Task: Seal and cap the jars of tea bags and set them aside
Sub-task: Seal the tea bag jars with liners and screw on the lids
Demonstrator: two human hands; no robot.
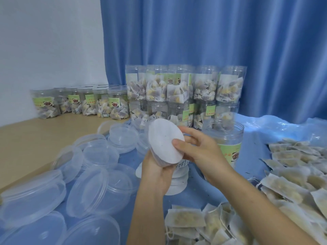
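My left hand (156,171) grips a stack of round white seal discs (163,140) from below, tilted toward me at the centre of the head view. My right hand (198,149) has its thumb on the top disc's right edge and its fingers behind the stack, pinching it. Just behind my right hand stands an uncapped clear jar of tea bags (228,138) with a green label. Clear plastic caps (99,188) lie scattered at the left. More white discs (177,183) sit on the blue sheet under my hands.
Capped jars (79,103) line the wooden table at the back left. Jars stacked two high (180,89) stand before the blue curtain. Loose tea bags (292,177) are heaped at the right and front on the blue plastic sheet (256,131).
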